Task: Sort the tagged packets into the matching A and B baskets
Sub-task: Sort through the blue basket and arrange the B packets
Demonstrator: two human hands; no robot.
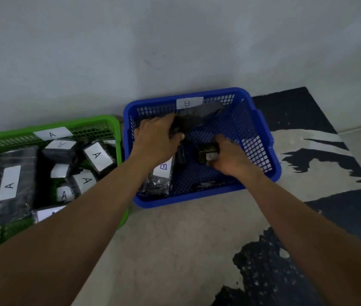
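The left hand (159, 140) is curled round a dark packet (199, 117) at the back of the blue basket (186, 198), just below its white B label (187, 103). The tag on that packet is hidden. The right hand (233, 159), near the middle of the same basket, pinches a small dark packet (206, 152) with a white tag. The letter on it is too blurred to be sure of.

A third packet, tagged B (160, 180), lies along the basket's left side, partly under the left wrist. One or two more dark shapes lie on the basket's bottom, too dim to count.

Touching it on the left is a green basket (75, 123) with an A label (52, 134). Seven white tags show on the dark packets in it, five reading A. The left forearm crosses its near right corner and hides what lies there.

Both baskets sit on a grey floor (186, 239) with black patches, against a grey wall (175, 51).
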